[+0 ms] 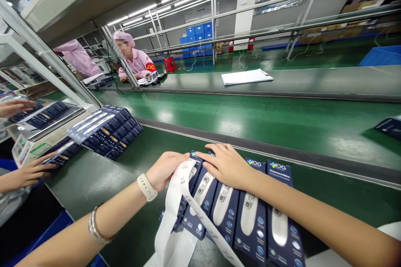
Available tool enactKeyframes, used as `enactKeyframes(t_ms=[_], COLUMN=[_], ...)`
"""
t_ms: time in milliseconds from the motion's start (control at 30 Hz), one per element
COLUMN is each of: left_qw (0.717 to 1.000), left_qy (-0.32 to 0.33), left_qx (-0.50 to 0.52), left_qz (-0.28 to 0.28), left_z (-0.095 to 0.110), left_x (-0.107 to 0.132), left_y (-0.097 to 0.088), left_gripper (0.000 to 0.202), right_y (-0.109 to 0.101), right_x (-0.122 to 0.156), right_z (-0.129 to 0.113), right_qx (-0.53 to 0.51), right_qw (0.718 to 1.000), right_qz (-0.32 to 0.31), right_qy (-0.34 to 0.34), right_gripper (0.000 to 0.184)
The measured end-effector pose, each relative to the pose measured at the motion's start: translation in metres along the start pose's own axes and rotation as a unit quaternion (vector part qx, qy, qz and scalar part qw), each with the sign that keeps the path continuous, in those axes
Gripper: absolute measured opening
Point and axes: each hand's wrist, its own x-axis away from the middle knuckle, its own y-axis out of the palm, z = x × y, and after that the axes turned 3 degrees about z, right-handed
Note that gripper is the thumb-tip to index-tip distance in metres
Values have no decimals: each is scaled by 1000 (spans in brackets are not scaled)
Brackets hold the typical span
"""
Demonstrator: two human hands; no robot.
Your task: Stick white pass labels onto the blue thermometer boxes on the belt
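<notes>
Navy cardboard thermometer boxes [224,206] stand side by side in a slanting row of five on the green bench [150,144], their printed fronts facing the wearer. The left hand [167,170] is at the upper end of the leftmost box, its grip pinching a white label strip [173,202] between thumb and fingers; "QC PASS" is printed on it. The strip hangs down in loops, one length crossing the fronts of the boxes at the left. The right hand [227,166] lies palm down over the upper ends of the row, its grip loosely spread, the forefinger reaching to the leftmost box near the strip. A white watch band [146,187] and a silver bracelet [94,224] circle the left arm.

Beyond the left hand sits a stack of similar boxes [108,131]. At the far left, a co-worker's hand [34,172] touches another box, beside a scale [29,150]. White paper [247,77] lies across the way, and a person in pink [138,61] leans at the far side.
</notes>
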Motion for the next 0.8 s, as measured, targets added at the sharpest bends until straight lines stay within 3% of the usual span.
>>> enactKeyframes(t_ms=[233, 367, 467, 567, 700, 800], left_qw=[999, 993, 984, 963, 945, 948], left_qy=[26, 102, 177, 260, 317, 319], left_qx=[38, 39, 8, -58, -66, -19], left_qz=[-18, -33, -17, 28, 52, 11], left_z=[-2, -1, 1, 1, -2, -3], left_x=[9, 18, 28, 36, 42, 45], left_y=[-4, -2, 4, 12, 22, 28], left_gripper=[35, 37, 38, 38, 24, 28], right_y=[7, 1, -9, -17, -21, -23], right_x=[-24, -20, -8, 5, 14, 18], right_z=[2, -3, -23, -48, -66, -67], right_qx=[-19, -84, -249, -389, -469, -467], right_qw=[996, 991, 951, 895, 843, 837], right_qz=[-45, 66, 140, 155, 173, 186], right_qy=[71, 84, 115, 155, 201, 215], right_gripper=[42, 32, 26, 27, 20, 19])
